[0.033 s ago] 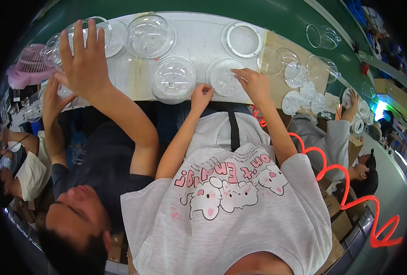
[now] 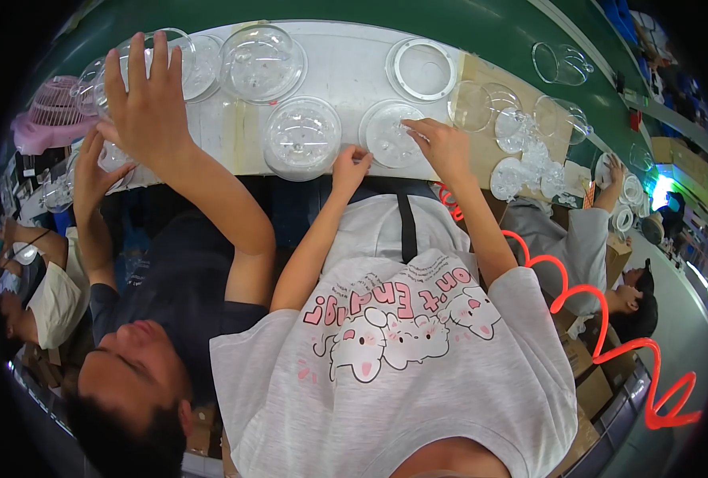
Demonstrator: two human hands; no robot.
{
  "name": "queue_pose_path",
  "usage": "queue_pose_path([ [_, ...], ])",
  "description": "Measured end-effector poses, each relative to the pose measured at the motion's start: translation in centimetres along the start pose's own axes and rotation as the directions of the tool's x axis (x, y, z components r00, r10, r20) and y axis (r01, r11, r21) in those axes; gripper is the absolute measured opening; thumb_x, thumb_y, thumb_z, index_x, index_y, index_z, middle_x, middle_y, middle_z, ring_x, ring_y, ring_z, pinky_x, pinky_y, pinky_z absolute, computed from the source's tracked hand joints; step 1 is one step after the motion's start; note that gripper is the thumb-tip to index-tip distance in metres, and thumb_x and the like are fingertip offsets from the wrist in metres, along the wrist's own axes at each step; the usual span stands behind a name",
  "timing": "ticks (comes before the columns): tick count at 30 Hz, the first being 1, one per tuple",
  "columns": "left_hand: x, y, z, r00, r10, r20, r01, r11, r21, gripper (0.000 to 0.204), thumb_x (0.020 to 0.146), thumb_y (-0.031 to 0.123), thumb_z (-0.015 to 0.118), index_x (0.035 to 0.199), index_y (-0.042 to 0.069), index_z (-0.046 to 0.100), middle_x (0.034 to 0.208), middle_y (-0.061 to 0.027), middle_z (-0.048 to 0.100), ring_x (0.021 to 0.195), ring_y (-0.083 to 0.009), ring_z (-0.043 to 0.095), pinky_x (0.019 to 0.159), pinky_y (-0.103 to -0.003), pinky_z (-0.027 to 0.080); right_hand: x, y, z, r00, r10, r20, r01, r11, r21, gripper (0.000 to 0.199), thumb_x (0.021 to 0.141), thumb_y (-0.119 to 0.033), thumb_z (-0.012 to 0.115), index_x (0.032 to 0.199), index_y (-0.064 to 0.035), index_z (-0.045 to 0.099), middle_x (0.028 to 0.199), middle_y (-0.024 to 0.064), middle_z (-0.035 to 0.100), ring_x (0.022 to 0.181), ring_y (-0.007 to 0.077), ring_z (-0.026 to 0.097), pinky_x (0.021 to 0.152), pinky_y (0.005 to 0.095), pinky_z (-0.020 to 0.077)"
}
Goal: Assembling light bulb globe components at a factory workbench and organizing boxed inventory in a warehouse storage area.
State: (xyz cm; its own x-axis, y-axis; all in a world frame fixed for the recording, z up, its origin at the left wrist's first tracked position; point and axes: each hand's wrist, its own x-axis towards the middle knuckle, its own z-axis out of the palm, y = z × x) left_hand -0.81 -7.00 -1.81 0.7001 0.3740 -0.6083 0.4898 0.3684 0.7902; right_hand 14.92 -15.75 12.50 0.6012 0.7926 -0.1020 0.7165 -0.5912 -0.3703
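Right hand (image 2: 443,147) was over the disc (image 2: 389,145), left hand (image 2: 349,169) curled beside the dome (image 2: 301,137); neither grip could be determined.

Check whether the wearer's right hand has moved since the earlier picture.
No, there is no visible shift: the right hand is at the right side of the clear disc, placed as before against the white ring.

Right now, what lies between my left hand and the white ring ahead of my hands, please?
A clear round disc lies between your left hand and the white ring; the head view shows this.
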Motion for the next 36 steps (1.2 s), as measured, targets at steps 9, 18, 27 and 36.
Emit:
queue_pose_path([
  [9, 0.5, -1.0, 0.3, 0.999, 0.024, -0.030, -0.021, 0.996, 0.083, 0.015, 0.078, 0.011, 0.062, 0.082, -0.002, 0.055, 0.073, -0.0080, 0.058, 0.062, -0.0138, 0.061, 0.051, -0.023, 0.049, 0.2, -0.6, -0.3, 0.999, -0.014, 0.039, 0.017, 0.998, -0.068, 0.016, 0.078, -0.021, 0.059, 0.093, -0.0205, 0.065, 0.078, -0.0011, 0.063, 0.060, 0.0199, 0.060, 0.051, 0.0294, 0.0455],
  [18, 0.8, -1.8, 0.4, 0.991, 0.116, -0.066, -0.102, 0.977, 0.187, 0.016, 0.078, 0.012, 0.061, 0.081, -0.002, 0.055, 0.070, -0.0072, 0.058, 0.060, -0.0128, 0.060, 0.051, -0.023, 0.048, 0.0, -0.6, 0.2, 0.998, 0.068, -0.016, -0.068, 0.998, -0.016, 0.016, 0.078, -0.021, 0.060, 0.093, -0.0179, 0.066, 0.076, 0.0031, 0.063, 0.059, 0.0232, 0.059, 0.051, 0.0325, 0.0457],
  [27, -0.2, -0.2, 0.2, 0.999, 0.024, -0.035, -0.022, 0.997, 0.075, 0.016, 0.080, 0.011, 0.060, 0.084, -0.002, 0.053, 0.076, -0.0086, 0.057, 0.063, -0.0147, 0.061, 0.052, -0.023, 0.050, -0.6, -0.4, 0.8, 0.993, 0.110, -0.039, -0.111, 0.993, -0.039, 0.017, 0.079, -0.021, 0.059, 0.095, -0.0177, 0.065, 0.075, 0.0034, 0.062, 0.058, 0.0233, 0.059, 0.051, 0.0323, 0.0457],
  [36, -0.6, -0.9, 0.3, 0.999, -0.026, -0.026, 0.024, 0.998, -0.064, 0.014, 0.078, 0.011, 0.060, 0.080, -0.002, 0.053, 0.068, -0.0086, 0.058, 0.054, -0.0155, 0.060, 0.049, -0.025, 0.047, -0.7, -0.9, 0.9, 0.989, 0.148, -0.022, -0.150, 0.984, -0.098, 0.018, 0.078, -0.021, 0.060, 0.096, -0.0164, 0.064, 0.076, 0.0045, 0.062, 0.060, 0.0248, 0.059, 0.053, 0.0330, 0.0462],
])
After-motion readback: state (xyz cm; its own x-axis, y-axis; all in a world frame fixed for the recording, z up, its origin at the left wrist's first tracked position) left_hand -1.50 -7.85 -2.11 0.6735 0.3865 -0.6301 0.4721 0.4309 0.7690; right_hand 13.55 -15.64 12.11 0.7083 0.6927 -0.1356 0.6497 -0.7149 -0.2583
